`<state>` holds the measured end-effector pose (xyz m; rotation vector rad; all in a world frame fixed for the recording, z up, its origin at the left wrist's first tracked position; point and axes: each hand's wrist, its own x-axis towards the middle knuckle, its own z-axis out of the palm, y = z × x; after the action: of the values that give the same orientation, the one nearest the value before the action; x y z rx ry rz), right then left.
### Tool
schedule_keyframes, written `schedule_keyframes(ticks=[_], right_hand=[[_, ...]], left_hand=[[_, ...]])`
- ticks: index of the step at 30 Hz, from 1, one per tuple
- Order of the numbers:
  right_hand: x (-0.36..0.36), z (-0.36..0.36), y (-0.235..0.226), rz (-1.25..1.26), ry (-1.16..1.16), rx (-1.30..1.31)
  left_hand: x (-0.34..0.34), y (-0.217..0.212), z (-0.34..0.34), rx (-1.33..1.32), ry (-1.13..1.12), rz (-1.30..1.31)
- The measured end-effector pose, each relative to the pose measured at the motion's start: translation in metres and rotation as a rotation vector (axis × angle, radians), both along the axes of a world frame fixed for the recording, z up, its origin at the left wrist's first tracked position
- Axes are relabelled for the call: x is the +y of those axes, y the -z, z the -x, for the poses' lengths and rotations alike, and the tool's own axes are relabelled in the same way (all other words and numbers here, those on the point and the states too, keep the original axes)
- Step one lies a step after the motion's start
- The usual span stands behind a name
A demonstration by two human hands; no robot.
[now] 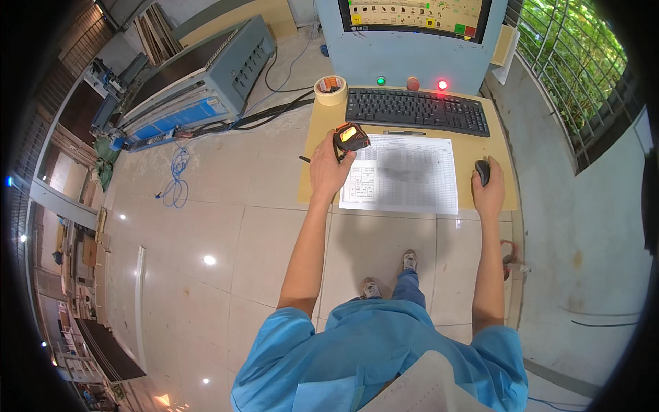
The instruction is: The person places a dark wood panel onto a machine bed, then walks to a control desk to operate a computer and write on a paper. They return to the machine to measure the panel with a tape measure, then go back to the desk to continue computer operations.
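Observation:
My left hand [327,170] is closed around a black and orange tape measure [353,138], held over the left side of the wooden desk board [500,137]. Under and beside it lies a printed sheet with a table [419,189], and a smaller slip [360,180] sits at its left. On the right, my right hand [490,191] rests over a black computer mouse [483,171], fingers curved around it. A pen [404,132] lies along the sheet's top edge, below a black keyboard [415,108]. A roll of tape [331,91] stands at the keyboard's left end.
Behind the keyboard rises a grey-blue cabinet [412,58] with a lit screen [419,15], a green button, a red knob and a glowing red light [443,85]. A large machine [199,75] stands far left, with black cables [268,113] and a blue cord [178,175] across the tiled floor.

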<state>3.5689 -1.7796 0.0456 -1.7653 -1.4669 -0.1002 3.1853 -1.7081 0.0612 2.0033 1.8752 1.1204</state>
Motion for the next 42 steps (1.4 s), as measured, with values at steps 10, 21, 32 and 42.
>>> schedule_keyframes(ticks=[10,21,32,42], right_hand=[[-0.001,-0.001,0.0,-0.017,-0.023,0.017],[0.007,-0.012,0.013,-0.025,0.011,-0.009],[0.004,-0.007,0.007,-0.022,0.034,0.025],[0.006,-0.007,0.009,0.014,0.058,-0.015]], left_hand=[[0.001,0.002,-0.001,-0.003,-0.007,0.0],[0.014,0.014,0.007,-0.032,0.011,-0.031],[-0.05,0.004,0.008,-0.102,0.392,-0.174],[-0.06,0.013,0.0,0.263,0.376,-0.112]])
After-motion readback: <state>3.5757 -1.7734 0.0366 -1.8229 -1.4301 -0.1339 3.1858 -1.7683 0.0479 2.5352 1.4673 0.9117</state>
